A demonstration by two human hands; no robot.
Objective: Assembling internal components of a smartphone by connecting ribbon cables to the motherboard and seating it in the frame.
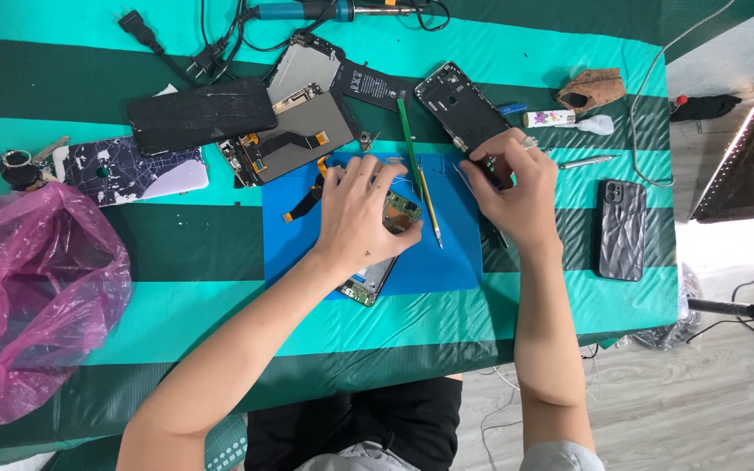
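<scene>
Left hand (361,209) lies fingers spread, pressing down on an opened phone (380,262) on the blue mat (447,262), mostly covering it. Right hand (514,185) pinches something small at the mat's far right edge, can't tell what. Green tool (410,148) and yellow-tipped tool (430,202) lie between the hands. Far: phone frame (457,103), screen panel (294,135), soldering iron (325,10). Right: black case (621,228). Left: pink bag (28,288)
</scene>
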